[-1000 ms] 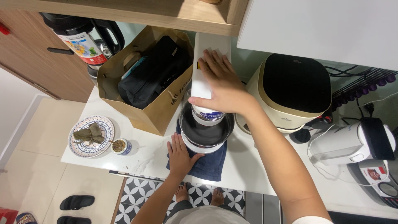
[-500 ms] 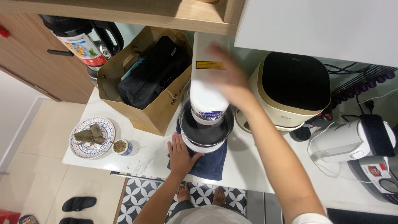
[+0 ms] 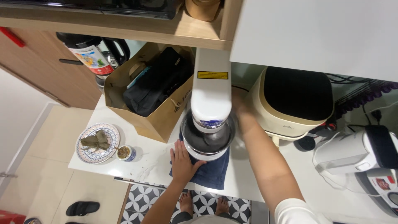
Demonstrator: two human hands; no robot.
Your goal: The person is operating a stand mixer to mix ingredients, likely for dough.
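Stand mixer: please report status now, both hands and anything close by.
Left hand flat on blue cloth beside mixer bowl. Right hand at stand mixer side, partly hidden. Paper bag close on left.

To my left on the white worktop (image 3: 149, 166) stands a brown paper bag (image 3: 159, 120) with a black bag (image 3: 155, 85) stuffed inside it. Nearer the edge sits a patterned plate (image 3: 110, 132) with a leaf-wrapped dumpling (image 3: 94, 141) on it, and just beside the plate a small jar (image 3: 124, 153). Behind the paper bag I see a black kettle (image 3: 93, 52) under the wooden shelf (image 3: 124, 27). To my right is a cream air fryer with a black top (image 3: 296, 99), then a white appliance (image 3: 352, 153) further along. Down on the floor lies a black slipper (image 3: 82, 207).
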